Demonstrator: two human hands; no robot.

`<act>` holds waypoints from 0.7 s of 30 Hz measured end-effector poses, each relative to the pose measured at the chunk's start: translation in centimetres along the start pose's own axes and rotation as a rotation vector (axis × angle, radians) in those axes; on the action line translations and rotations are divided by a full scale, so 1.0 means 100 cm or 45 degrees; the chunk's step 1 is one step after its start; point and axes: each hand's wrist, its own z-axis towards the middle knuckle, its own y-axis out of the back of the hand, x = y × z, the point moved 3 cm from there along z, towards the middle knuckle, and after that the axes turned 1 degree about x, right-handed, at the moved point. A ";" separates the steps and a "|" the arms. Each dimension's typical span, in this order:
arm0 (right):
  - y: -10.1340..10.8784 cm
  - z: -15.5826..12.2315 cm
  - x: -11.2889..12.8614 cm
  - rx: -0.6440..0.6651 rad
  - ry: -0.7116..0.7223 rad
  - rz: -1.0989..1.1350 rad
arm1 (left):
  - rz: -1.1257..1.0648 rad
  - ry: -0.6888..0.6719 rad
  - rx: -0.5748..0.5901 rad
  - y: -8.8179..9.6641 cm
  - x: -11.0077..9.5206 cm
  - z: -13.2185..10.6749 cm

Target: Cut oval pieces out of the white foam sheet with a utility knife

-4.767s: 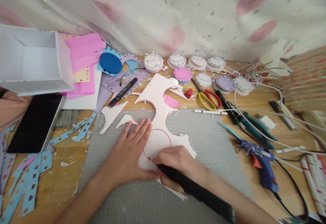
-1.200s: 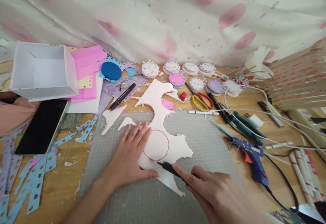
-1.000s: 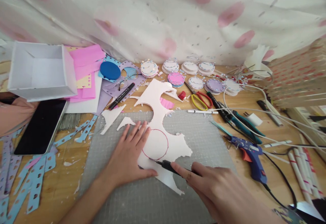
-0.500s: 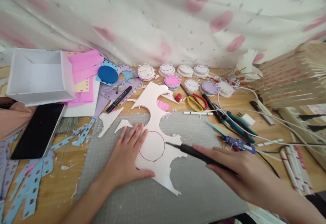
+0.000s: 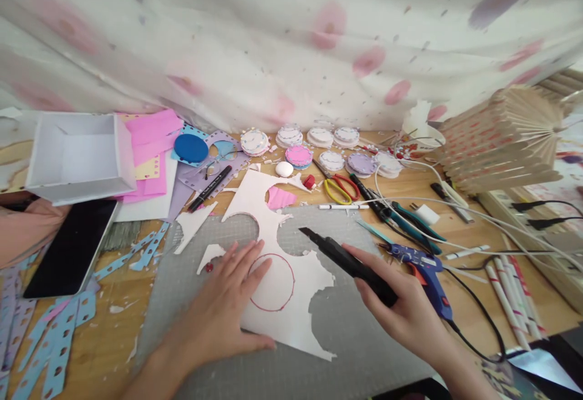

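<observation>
A white foam sheet [image 5: 291,327] with scalloped cut-outs lies on the grey cutting mat [image 5: 364,333]. A circle [image 5: 293,283] is drawn on it in red. My left hand [image 5: 232,291] rests on the sheet's left part with fingers spread, index and thumb beside the circle. In my right hand [image 5: 396,303] is a black utility knife [image 5: 350,263], its dark blade [image 5: 308,233] raised above the sheet, up and right of the circle, apart from it. White offcuts [image 5: 194,227] lie left of the sheet, one partly behind my left fingers.
Several decorated foam discs [image 5: 298,156] stand at the back. Scissors [image 5: 339,187], pliers [image 5: 412,224], a blue glue gun [image 5: 423,272] and white cables [image 5: 478,209] lie right. At left are a white box [image 5: 82,157], a phone [image 5: 70,248] and blue paper strips [image 5: 59,345].
The knife has lifted away from the circle's right edge, its blade now pointing up and left. The foam sheet has turned slightly under my left hand. The view has shifted a little.
</observation>
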 end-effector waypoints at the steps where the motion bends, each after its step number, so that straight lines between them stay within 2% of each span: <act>1: -0.001 0.000 0.001 -0.003 0.005 0.008 | -0.004 -0.044 0.043 -0.002 -0.002 -0.001; 5: -0.002 0.001 0.001 -0.038 0.020 0.038 | -0.003 -0.075 0.116 -0.007 -0.009 -0.001; 12: -0.002 -0.001 -0.005 -0.106 0.026 0.112 | 0.053 -0.052 -0.039 -0.011 -0.015 -0.001; 17: 0.000 -0.001 -0.005 -0.168 -0.055 0.187 | 0.075 -0.134 -0.058 -0.007 -0.023 -0.004; 21: -0.002 0.000 -0.004 -0.045 -0.130 0.463 | 0.132 -0.170 -0.052 -0.004 -0.028 -0.007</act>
